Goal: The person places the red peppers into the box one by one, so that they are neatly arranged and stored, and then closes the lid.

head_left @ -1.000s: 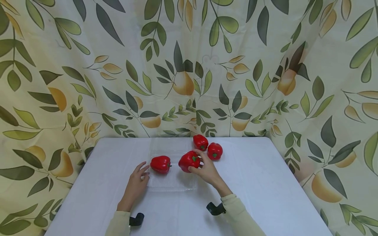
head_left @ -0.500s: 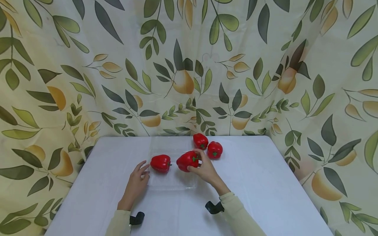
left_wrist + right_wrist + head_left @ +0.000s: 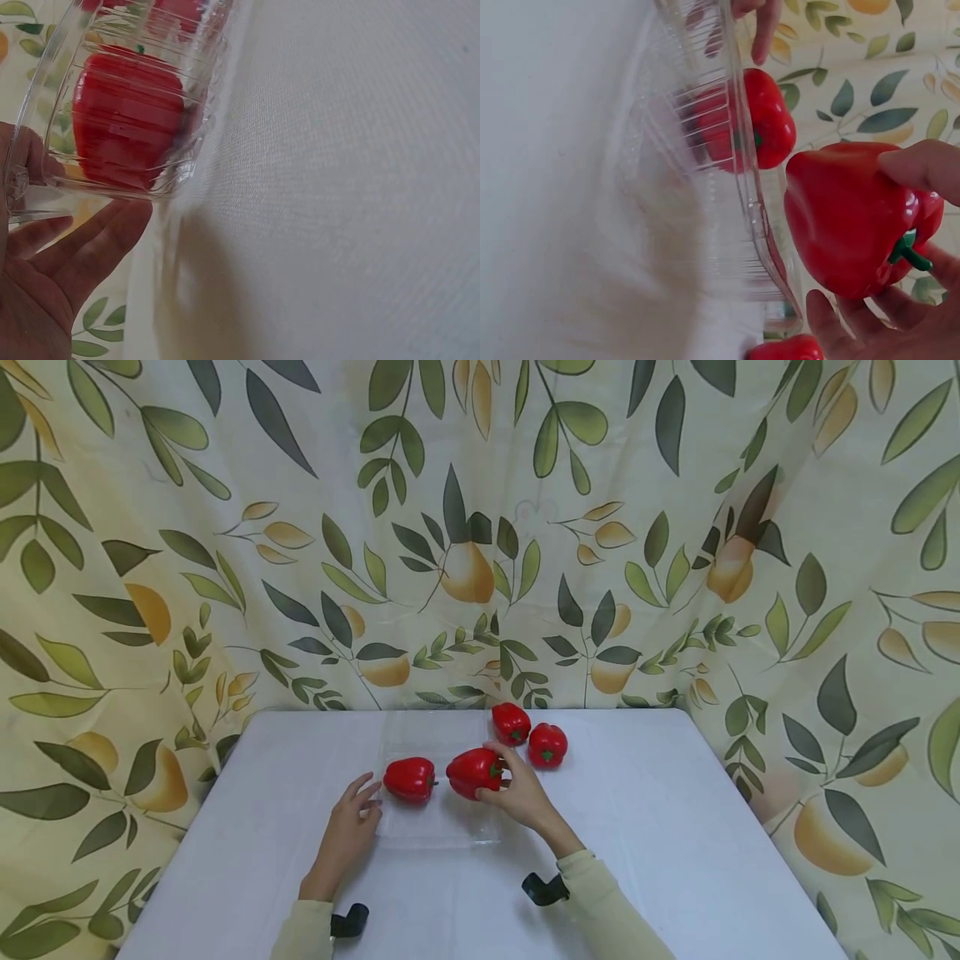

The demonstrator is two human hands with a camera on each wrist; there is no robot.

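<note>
My right hand (image 3: 527, 797) grips a red bell pepper (image 3: 472, 775), thumb on one side and fingers on the other. In the right wrist view this pepper (image 3: 847, 217) is just above the rim of a clear plastic container (image 3: 735, 127), its green stem turned toward the palm. Another red bell pepper (image 3: 409, 780) lies inside the container's left part, seen through the ribbed wall in the left wrist view. My left hand (image 3: 343, 833) is at the container's left end, its extended fingers (image 3: 112, 232) touching the outer wall and rim.
Two more red bell peppers, one at the back edge (image 3: 511, 724) and one nearer (image 3: 547, 746), sit right of the container on the white table (image 3: 637, 827). A leaf-patterned curtain (image 3: 480, 527) hangs right behind the table.
My right hand has shifted the held bell pepper slightly left, toward the pepper in the container. My left hand and the other peppers stay in place.
</note>
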